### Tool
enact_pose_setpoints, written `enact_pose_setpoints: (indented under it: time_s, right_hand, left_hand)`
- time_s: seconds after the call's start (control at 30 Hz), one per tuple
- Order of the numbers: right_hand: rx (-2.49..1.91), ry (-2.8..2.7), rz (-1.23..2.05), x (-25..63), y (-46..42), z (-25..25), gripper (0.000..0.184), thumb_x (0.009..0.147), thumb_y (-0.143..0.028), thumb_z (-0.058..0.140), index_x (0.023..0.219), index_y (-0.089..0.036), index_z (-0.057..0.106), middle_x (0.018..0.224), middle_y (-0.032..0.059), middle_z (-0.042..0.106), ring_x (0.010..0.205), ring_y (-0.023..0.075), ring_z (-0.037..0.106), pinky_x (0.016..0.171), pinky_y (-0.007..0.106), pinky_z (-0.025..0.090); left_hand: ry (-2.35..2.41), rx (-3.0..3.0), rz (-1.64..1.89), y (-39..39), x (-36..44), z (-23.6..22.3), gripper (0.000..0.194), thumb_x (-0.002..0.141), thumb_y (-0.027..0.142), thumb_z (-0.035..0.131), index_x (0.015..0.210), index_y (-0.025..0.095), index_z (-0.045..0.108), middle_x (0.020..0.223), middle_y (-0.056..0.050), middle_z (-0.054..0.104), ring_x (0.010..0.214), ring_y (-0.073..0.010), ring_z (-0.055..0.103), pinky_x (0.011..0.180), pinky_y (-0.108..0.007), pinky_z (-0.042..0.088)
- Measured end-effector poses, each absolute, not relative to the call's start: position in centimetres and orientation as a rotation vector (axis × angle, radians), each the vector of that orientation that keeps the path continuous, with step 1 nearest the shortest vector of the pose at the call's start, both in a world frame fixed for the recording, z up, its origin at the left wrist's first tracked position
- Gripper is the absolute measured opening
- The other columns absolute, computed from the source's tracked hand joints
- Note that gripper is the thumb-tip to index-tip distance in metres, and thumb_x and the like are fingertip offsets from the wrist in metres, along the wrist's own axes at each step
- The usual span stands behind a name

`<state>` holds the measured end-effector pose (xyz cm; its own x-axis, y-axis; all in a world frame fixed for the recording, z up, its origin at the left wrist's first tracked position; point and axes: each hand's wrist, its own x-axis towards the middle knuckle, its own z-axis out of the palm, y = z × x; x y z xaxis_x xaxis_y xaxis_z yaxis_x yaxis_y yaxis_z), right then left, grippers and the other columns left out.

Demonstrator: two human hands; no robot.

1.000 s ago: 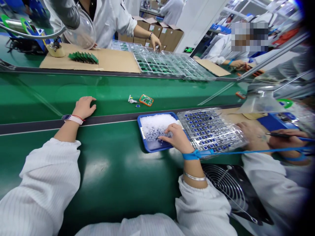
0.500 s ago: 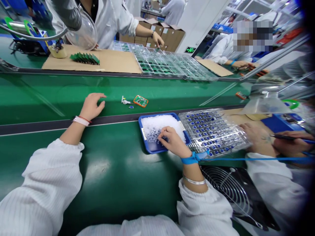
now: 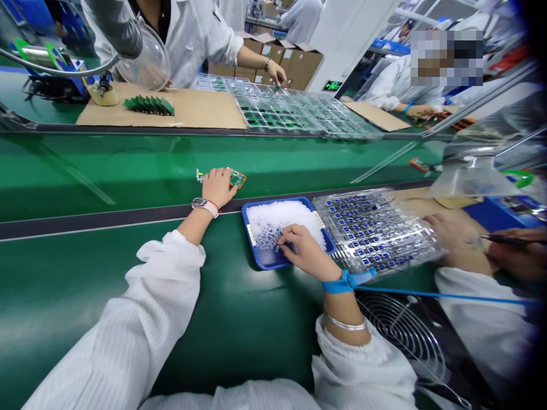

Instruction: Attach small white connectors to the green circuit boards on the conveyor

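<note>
My left hand point(image 3: 217, 188) is over the green belt, at a small green circuit board point(image 3: 236, 179) with an orange edge. Its fingers reach forward over the near side of the board, thumb apart; the fingertips are partly hidden. A white connector point(image 3: 199, 175) shows just left of the fingers. My right hand point(image 3: 301, 245) is at a blue tray point(image 3: 269, 265) of tiny white pieces point(image 3: 282, 215). Thumb and fingers are pinched together low in the tray, and whatever lies between them is too small to make out.
A clear plastic tray point(image 3: 363, 228) with rows of small blue parts stands right of the blue tray. Beyond it are a co-worker's hands point(image 3: 457, 242), one with a pen. A black fan point(image 3: 401, 324) lies near my right forearm. Across the belt, another person's hand point(image 3: 277, 74) works over clear trays point(image 3: 277, 114).
My left hand has moved right along the belt to the circuit board. The board and its connector have shifted slightly left. My right hand stays pinched in the blue tray.
</note>
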<state>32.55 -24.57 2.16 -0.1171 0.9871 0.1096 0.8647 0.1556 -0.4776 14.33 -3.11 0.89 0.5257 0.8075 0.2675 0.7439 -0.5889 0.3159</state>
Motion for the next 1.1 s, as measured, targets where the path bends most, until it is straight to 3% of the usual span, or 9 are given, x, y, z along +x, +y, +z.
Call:
enact_pose_setpoints:
  time_s: [0.23, 0.77, 0.93, 1.1]
  right_hand:
    - [-1.784, -2.068, 0.409, 32.0, -24.6, 2.5, 0.021, 0.073, -0.004, 0.048, 0.081, -0.019, 0.060, 0.089, 0.0077, 0.052, 0.088, 0.0229, 0.049, 0.081, 0.039, 0.043]
    - [-1.780, -2.010, 0.417, 32.7, -25.8, 2.9, 0.022, 0.074, -0.005, 0.046, 0.080, -0.017, 0.063, 0.086, 0.0071, 0.052, 0.087, 0.0215, 0.050, 0.079, 0.038, 0.043]
    - [-1.779, -2.027, 0.400, 32.1, -25.5, 2.5, 0.022, 0.074, -0.003, 0.045, 0.079, -0.016, 0.062, 0.086, 0.0075, 0.051, 0.087, 0.0216, 0.049, 0.080, 0.038, 0.043]
    - [-1.799, -2.017, 0.388, 32.2, -25.5, 2.3, 0.022, 0.073, -0.003, 0.045, 0.079, -0.016, 0.061, 0.087, 0.0078, 0.052, 0.088, 0.0221, 0.049, 0.080, 0.039, 0.043]
  left_hand:
    - [1.542, 2.564, 0.505, -2.5, 15.9, -0.2, 0.060, 0.075, 0.047, 0.063, 0.121, 0.011, 0.047, 0.126, -0.026, 0.047, 0.112, -0.0417, 0.044, 0.087, -0.051, 0.033]
    - [1.584, 2.460, 0.361, -0.5, 12.6, 1.1, 0.072, 0.072, 0.051, 0.061, 0.129, 0.014, 0.039, 0.118, -0.018, 0.056, 0.110, -0.0376, 0.046, 0.088, -0.045, 0.036]
    - [1.360, 2.575, 0.379, -1.2, 10.8, 2.8, 0.074, 0.068, 0.049, 0.066, 0.129, 0.016, 0.041, 0.115, -0.013, 0.059, 0.103, -0.0333, 0.052, 0.085, -0.040, 0.039]
    - [0.826, 2.801, 0.262, -4.0, 8.8, 5.1, 0.068, 0.066, 0.042, 0.067, 0.125, 0.016, 0.046, 0.114, -0.011, 0.059, 0.103, -0.0298, 0.053, 0.088, -0.038, 0.039]
